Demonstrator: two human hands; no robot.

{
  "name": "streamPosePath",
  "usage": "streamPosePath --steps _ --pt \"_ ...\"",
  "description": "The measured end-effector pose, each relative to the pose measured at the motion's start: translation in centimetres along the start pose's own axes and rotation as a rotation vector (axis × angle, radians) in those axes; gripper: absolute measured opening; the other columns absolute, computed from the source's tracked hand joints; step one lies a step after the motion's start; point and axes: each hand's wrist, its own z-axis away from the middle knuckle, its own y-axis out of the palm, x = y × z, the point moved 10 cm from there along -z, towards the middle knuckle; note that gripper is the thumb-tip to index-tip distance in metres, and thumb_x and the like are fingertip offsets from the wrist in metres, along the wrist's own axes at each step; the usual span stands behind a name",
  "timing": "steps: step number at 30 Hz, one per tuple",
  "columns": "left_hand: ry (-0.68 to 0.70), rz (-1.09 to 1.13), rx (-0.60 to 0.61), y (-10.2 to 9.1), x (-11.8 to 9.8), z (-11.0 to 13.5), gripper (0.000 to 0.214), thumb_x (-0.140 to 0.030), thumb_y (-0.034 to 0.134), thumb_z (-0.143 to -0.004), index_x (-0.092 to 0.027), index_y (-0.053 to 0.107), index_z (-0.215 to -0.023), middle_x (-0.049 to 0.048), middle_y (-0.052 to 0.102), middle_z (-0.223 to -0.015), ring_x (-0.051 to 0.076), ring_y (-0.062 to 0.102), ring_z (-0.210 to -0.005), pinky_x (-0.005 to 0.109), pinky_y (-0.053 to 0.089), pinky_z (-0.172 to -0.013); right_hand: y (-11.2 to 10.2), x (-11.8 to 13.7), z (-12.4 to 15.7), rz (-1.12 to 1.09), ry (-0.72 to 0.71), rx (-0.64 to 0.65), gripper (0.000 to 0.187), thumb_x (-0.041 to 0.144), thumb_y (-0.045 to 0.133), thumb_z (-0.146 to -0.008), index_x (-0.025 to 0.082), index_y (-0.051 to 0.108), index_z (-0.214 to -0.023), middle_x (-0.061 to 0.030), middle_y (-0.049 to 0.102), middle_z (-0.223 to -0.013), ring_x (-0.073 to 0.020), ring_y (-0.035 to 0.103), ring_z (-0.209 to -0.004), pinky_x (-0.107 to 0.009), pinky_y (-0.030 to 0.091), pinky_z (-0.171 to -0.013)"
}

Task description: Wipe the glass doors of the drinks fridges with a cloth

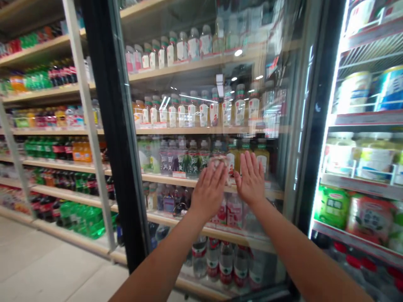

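Observation:
A swung-out glass cooler door [176,163] with a black frame stands in front of me. My left hand [209,188] presses a crumpled, light patterned cloth [222,161] flat against the pane. The cloth shows around the fingertips; the rest of it is hidden under the hand. Just to the right, my right hand [251,178] lies flat toward the glass with its fingers stretched out and holds nothing. Both hands are at mid-height of the door, close together but apart.
Through the pane, wooden shelves [176,130] with rows of bottles [192,115] show, mixed with reflections. More drink shelves [53,130] run along the left above a tiled floor [34,260]. At right, the lit cooler [367,117] holds tubs, bottles and packs.

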Motion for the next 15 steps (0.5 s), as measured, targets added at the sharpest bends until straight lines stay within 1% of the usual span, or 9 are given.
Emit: streamPosePath --steps 1,2,3,6,8,10,12,14,15 --pt "0.077 0.005 0.017 0.2 -0.8 0.1 0.059 -0.018 0.054 -0.097 -0.015 0.044 -0.155 0.0077 0.042 -0.161 0.024 0.009 -0.160 0.042 0.009 -0.132 0.0 0.0 0.0 0.000 -0.001 -0.001 0.070 0.038 0.037 -0.106 0.019 0.005 -0.166 -0.0120 0.036 -0.166 -0.0217 0.017 -0.159 -0.045 0.015 -0.128" --pt "0.108 -0.002 0.026 0.2 -1.0 0.1 0.058 -0.019 0.054 -0.098 -0.017 0.045 -0.155 0.0060 0.044 -0.161 0.023 0.011 -0.159 0.042 0.007 -0.132 0.0 0.0 0.0 0.001 0.000 -0.001 0.070 0.038 0.037 -0.106 0.019 0.005 -0.166 -0.0118 0.036 -0.166 -0.0215 0.017 -0.159 -0.045 0.015 -0.128" --pt "0.082 -0.020 0.023 0.1 -0.4 -0.1 0.057 -0.020 0.053 -0.099 -0.018 0.045 -0.155 0.0058 0.044 -0.161 0.023 0.013 -0.159 0.044 0.005 -0.132 -0.1 -0.1 -0.1 0.002 0.002 0.001 0.070 0.038 0.037 -0.106 0.019 0.005 -0.166 -0.0117 0.036 -0.166 -0.0214 0.017 -0.159 -0.045 0.014 -0.128" --pt "-0.160 -0.079 -0.011 -0.9 3.0 -0.4 0.059 -0.023 0.051 -0.100 -0.015 0.039 -0.157 0.0113 0.040 -0.162 0.025 0.010 -0.160 0.049 0.004 -0.131 0.0 -0.2 -0.1 0.004 0.013 0.016 0.070 0.038 0.036 -0.106 0.019 0.004 -0.166 -0.0119 0.037 -0.166 -0.0217 0.018 -0.159 -0.045 0.014 -0.128" --pt "-0.251 -0.085 -0.015 -1.1 3.7 0.6 0.062 -0.022 0.050 -0.100 -0.011 0.035 -0.159 0.0149 0.036 -0.164 0.027 0.005 -0.160 0.051 0.008 -0.131 0.0 -0.2 -0.1 0.005 0.017 0.022 0.070 0.038 0.035 -0.107 0.019 0.004 -0.166 -0.0121 0.037 -0.166 -0.0219 0.019 -0.159 -0.045 0.014 -0.128" --pt "-0.172 -0.054 0.018 -0.8 2.1 2.1 0.062 -0.018 0.048 -0.099 -0.011 0.034 -0.160 0.0144 0.038 -0.163 0.027 0.003 -0.159 0.048 0.012 -0.131 0.0 -0.2 -0.1 0.003 0.020 0.019 0.070 0.039 0.035 -0.107 0.019 0.004 -0.166 -0.0118 0.037 -0.166 -0.0220 0.020 -0.159 -0.045 0.013 -0.128" --pt "0.013 -0.002 0.084 -0.3 -0.1 3.7 0.061 -0.015 0.045 -0.099 -0.014 0.036 -0.159 0.0098 0.044 -0.160 0.025 0.006 -0.159 0.046 0.011 -0.131 -0.1 -0.3 0.0 -0.005 0.027 0.017 0.070 0.039 0.037 -0.106 0.020 0.004 -0.166 -0.0113 0.037 -0.166 -0.0220 0.021 -0.159 -0.045 0.014 -0.128" --pt "0.063 0.013 0.117 -0.4 0.0 4.7 0.060 -0.014 0.044 -0.100 -0.018 0.036 -0.160 0.0072 0.047 -0.159 0.023 0.009 -0.159 0.046 0.004 -0.132 0.0 -0.4 0.1 -0.014 0.033 0.024 0.070 0.038 0.038 -0.106 0.021 0.004 -0.166 -0.0106 0.036 -0.166 -0.0221 0.021 -0.158 -0.045 0.015 -0.128" --pt "0.011 0.002 0.106 -0.8 1.2 4.7 0.061 -0.015 0.045 -0.100 -0.019 0.035 -0.160 0.0077 0.047 -0.159 0.023 0.010 -0.160 0.047 0.002 -0.132 0.0 -0.4 0.1 -0.017 0.034 0.025 0.071 0.037 0.038 -0.106 0.022 0.004 -0.166 -0.0102 0.036 -0.166 -0.0220 0.021 -0.159 -0.045 0.015 -0.128"
